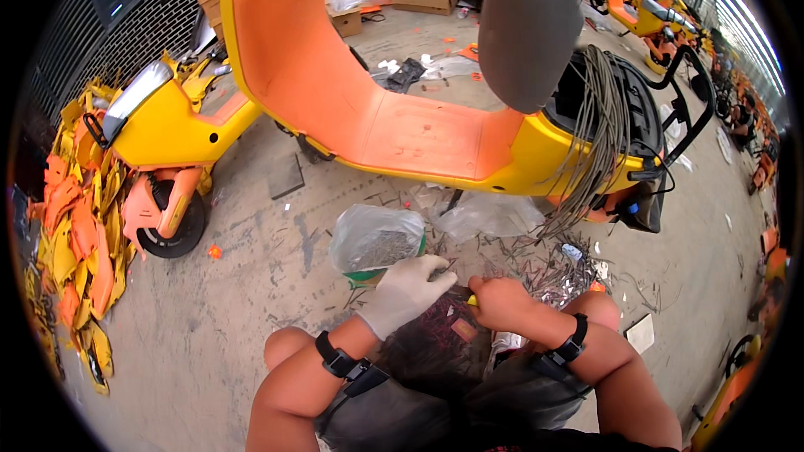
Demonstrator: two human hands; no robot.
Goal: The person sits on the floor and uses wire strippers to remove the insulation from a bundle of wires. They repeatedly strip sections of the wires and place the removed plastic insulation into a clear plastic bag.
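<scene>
My left hand [408, 291], in a pale work glove, is closed in a pinch just beyond my knees. Whatever its fingers hold is too small to make out. My right hand [502, 305] is bare and wrapped round a yellow-handled tool [472, 300], whose working end I cannot see clearly. Both hands are close together over a dark bundle [435, 343] with thin reddish strands, between my legs. Beside my left hand stands a green bucket lined with a clear plastic bag [337, 244], with many small grey pieces inside.
A yellow and orange scooter [427, 138] stands ahead, a bundle of grey cables [599, 117] draped over its rear. Cut wire scraps [536, 272] litter the floor by my right hand. Body panels [71, 243] are heaped at left. A person's grey-clad leg [532, 25] is behind the scooter.
</scene>
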